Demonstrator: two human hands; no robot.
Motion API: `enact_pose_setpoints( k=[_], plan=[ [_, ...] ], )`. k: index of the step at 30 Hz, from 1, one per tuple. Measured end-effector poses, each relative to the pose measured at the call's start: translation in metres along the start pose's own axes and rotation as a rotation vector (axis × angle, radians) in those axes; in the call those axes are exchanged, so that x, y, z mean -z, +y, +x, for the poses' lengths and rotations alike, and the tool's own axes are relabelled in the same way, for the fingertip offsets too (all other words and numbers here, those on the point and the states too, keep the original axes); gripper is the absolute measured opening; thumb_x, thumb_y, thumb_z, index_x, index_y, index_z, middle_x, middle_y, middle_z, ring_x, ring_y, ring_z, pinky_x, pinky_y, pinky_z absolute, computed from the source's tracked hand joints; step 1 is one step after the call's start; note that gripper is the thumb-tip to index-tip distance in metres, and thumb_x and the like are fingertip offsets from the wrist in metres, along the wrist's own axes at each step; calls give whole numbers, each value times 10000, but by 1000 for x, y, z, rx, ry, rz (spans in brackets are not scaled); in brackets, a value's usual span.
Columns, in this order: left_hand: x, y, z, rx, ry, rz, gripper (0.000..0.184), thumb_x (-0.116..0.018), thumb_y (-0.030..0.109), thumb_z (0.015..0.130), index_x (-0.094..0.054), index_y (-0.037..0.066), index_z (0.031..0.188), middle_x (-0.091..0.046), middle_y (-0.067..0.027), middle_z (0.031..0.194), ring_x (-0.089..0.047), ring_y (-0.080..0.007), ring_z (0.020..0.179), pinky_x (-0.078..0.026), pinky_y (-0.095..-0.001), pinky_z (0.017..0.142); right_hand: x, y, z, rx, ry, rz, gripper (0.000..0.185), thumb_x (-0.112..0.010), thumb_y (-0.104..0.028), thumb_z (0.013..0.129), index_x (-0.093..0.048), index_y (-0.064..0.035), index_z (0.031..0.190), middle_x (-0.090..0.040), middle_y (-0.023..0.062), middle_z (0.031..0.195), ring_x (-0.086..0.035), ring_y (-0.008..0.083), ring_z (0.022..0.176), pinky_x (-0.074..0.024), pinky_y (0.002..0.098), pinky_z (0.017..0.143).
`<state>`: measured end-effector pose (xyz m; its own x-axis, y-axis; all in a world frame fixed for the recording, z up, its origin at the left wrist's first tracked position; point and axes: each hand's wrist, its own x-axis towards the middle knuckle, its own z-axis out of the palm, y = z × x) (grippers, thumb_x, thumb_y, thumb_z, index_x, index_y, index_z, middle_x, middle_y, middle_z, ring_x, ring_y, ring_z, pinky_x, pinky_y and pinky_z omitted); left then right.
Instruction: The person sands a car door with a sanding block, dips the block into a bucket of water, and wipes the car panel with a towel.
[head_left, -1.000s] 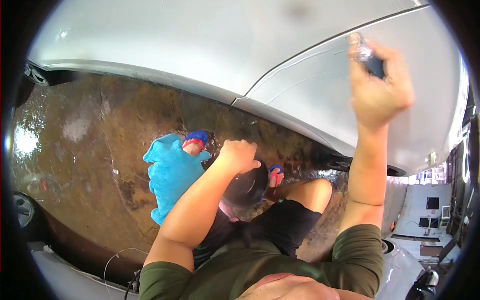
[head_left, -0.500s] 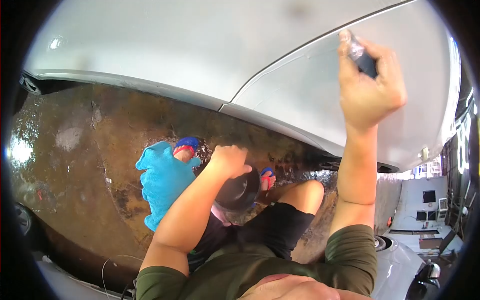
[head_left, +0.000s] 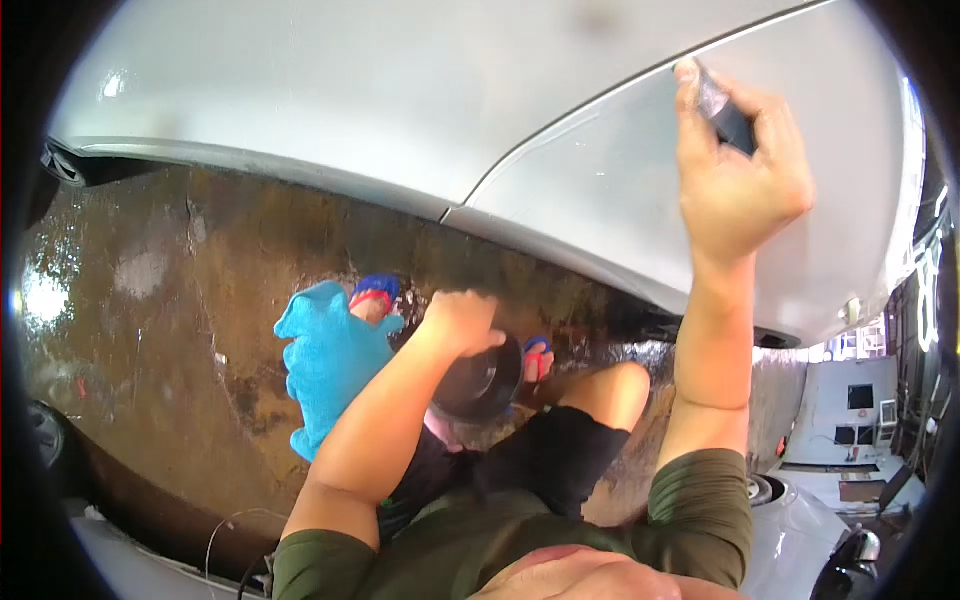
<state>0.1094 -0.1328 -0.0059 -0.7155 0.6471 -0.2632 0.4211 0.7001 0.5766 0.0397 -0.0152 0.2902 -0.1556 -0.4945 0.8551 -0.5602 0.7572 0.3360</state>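
My right hand is closed around a small dark block with a shiny, pale patch on its upper part. The block is at the light silver car panel, just under the curved panel gap; whether it presses on the panel cannot be seen. Between my legs, my left hand grips the rim of a round black bucket, its fingers largely hidden from above. A bright blue towel is draped over my left knee, beside that forearm.
Under me is a wet, brown-stained floor. My feet wear blue sandals with red straps. Behind me at lower right stands another silver car; a wheel shows at lower left. A thin wire curves near the lower left.
Both hands keep their grips and nearly the same places. The faint wet line on the panel left of my right hand looks shorter and broken into drops now.
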Motion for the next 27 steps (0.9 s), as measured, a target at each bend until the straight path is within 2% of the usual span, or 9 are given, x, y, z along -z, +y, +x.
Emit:
enact_pose_setpoints(
  k=[5,9,10,14,18,21,23,26,27],
  plan=[
    [0,-2,-2,2,-29,20,650,-650,568,933,-615,54,1330,-726,-220,1157,-711,-409,1090,-569,-524,901,-3,-5,-20,35,-177,43,273,-784,-8,616,-731,-82,873,-709,68,820,-681,254,717,-540,331,609],
    [-3,-2,-1,-3,68,-16,633,-652,563,930,-627,54,1305,-727,-230,1153,-711,-419,1076,-560,-543,921,-3,-7,-2,18,35,-5,266,-786,10,619,-721,-65,867,-719,71,827,-695,255,733,-549,321,620],
    [0,0,-2,7,38,-26,609,-652,565,928,-652,52,1257,-726,-237,1141,-708,-425,1077,-557,-546,925,-3,-10,-13,66,-127,-3,255,-793,28,636,-725,-56,868,-728,70,832,-705,258,740,-561,320,633],
    [-1,0,-3,-16,-3,-9,609,-655,573,924,-663,45,1227,-727,-238,1129,-708,-421,1083,-563,-531,915,1,-4,-6,-9,29,-22,298,-754,10,592,-727,-64,879,-729,76,844,-709,270,763,-578,341,671],
    [3,0,-2,20,10,24,639,-659,584,922,-638,51,1274,-728,-226,1144,-711,-407,1094,-569,-524,905,-11,-17,-31,65,-251,-34,272,-744,-22,612,-742,-65,880,-737,63,848,-711,262,770,-583,357,677],
    [0,-3,2,15,9,17,623,-671,568,912,-641,47,1253,-724,-226,1148,-711,-405,1088,-571,-526,899,-6,-7,-21,81,-55,-47,184,-792,37,695,-749,-52,850,-743,75,820,-707,236,718,-573,330,669],
    [-4,-1,1,7,38,-40,615,-676,556,910,-641,42,1246,-725,-231,1145,-711,-406,1091,-571,-530,906,0,-2,-29,-48,-2,-75,268,-728,-18,623,-751,-87,881,-745,49,854,-723,247,785,-588,341,687],
    [-3,-3,1,15,18,0,611,-677,545,910,-648,39,1251,-727,-241,1152,-713,-413,1089,-571,-526,909,-22,-10,-53,37,-159,-38,233,-736,-23,651,-754,-86,875,-749,50,836,-722,244,761,-585,338,674],
    [-4,-2,3,-4,-21,4,621,-677,550,910,-648,39,1261,-726,-242,1159,-713,-413,1092,-571,-524,911,-21,-9,-45,41,-84,-40,240,-736,-21,642,-753,-84,873,-749,52,837,-720,244,756,-584,338,669]
  ],
)
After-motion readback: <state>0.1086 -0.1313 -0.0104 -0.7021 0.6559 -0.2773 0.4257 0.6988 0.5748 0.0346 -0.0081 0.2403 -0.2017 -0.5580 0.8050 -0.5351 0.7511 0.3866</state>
